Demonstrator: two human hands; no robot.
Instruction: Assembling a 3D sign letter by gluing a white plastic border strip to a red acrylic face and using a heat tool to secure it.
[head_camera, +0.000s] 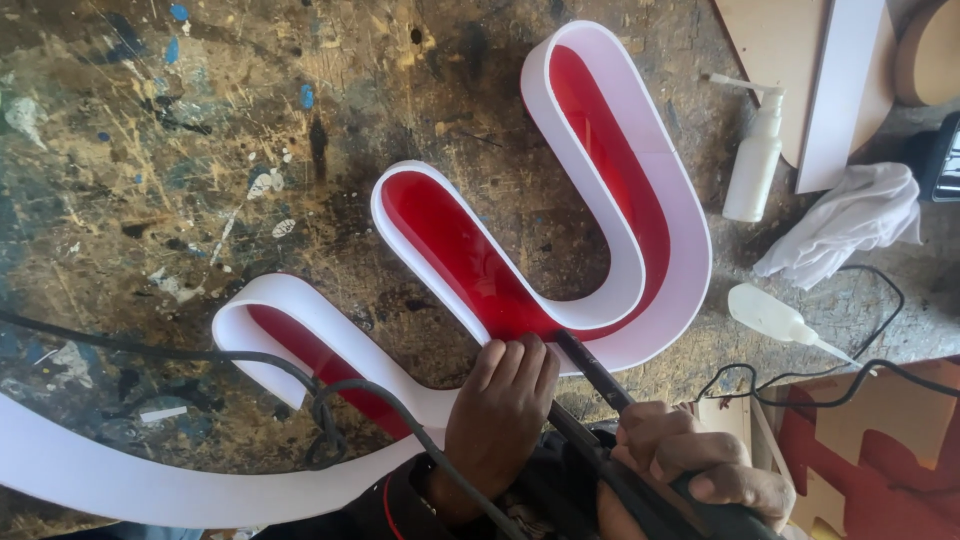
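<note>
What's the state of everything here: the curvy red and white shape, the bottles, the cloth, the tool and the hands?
Red and white channel shape: lying flat, open side up.
Left hand: fingers pressed on the shape's white wall.
Right hand: closed around a black tool.
Black tool: tip at the wall's inner edge.
Spray bottle: lying down, capped.
Squeeze bottle: on its side.
White cloth: crumpled.
Black cable: draped over the shape.

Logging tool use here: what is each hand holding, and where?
Right hand grips a black rod-like tool along its handle. Left hand holds nothing, pressing the white wall of the red-faced sign letter.
</note>
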